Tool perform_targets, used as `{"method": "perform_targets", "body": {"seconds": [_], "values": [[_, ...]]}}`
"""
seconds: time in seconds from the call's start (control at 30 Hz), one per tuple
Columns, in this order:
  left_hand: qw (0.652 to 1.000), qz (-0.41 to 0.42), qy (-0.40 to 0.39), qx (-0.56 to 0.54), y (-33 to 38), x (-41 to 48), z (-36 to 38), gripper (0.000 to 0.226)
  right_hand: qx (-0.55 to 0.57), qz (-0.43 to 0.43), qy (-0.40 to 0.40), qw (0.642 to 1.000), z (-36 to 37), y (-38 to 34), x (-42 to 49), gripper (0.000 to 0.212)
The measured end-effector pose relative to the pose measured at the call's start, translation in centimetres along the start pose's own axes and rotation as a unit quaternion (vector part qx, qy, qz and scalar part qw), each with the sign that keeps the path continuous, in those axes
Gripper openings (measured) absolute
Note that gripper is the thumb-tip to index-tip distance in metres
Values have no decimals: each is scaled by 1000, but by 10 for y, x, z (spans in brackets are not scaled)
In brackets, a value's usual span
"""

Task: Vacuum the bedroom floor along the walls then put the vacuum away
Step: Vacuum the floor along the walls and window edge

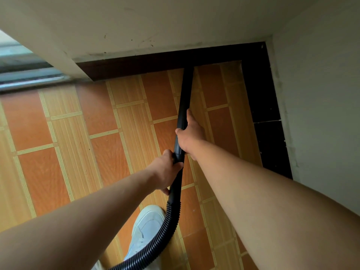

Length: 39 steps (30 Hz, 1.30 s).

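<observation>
Head view, looking down at 2 bare forearms stretched over an orange and tan patterned tile floor [81, 145]. Far left of the grip, a pale window frame [23, 75] is seen at floor level. Nearer, the left hand [165, 170] is wrapped around the lower end of a black vacuum wand [185, 98], fingers curled closed on it where the rigid tube meets a ribbed black hose [165, 227]. Below this grip, the hose is curved down and leftward past a white shoe [144, 228] and out of the bottom edge. Just above and right of the left hand, the right hand [188, 133] is closed around the same wand, thumb laid along the tube. Beyond both grips, the wand is extended away to a dark baseboard [155, 65] under a cream wall [155, 22], and its tip is touching or almost touching that baseboard. Right of the grips, a second dark baseboard strip [266, 114] is run along the side wall [321, 94], meeting the first at a corner.
</observation>
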<state>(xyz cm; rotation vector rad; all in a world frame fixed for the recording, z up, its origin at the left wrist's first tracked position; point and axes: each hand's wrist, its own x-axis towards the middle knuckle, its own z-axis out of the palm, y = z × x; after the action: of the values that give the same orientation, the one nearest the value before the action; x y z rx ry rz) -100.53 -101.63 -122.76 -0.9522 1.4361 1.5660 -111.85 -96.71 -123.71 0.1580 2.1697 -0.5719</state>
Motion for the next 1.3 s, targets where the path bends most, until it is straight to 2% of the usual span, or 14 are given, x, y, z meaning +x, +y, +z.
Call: {"method": "perform_targets", "body": {"seconds": [0.2, 0.5, 0.83, 1.07, 1.3], "values": [[999, -4, -17, 27, 6, 2, 10, 29, 15, 33, 20, 999, -9, 10, 4, 81], [999, -26, -25, 23, 1, -1, 13, 29, 12, 34, -26, 999, -9, 13, -3, 82], [999, -24, -39, 23, 8, 6, 7, 29, -29, 29, 6, 999, -16, -6, 17, 87], [998, -10, -32, 50, 27, 16, 3, 32, 68, 76, 11, 995, -36, -9, 31, 88], [997, -7, -24, 75, 37, 23, 1, 36, 84, 98, 15, 992, -45, -12, 41, 86]]}}
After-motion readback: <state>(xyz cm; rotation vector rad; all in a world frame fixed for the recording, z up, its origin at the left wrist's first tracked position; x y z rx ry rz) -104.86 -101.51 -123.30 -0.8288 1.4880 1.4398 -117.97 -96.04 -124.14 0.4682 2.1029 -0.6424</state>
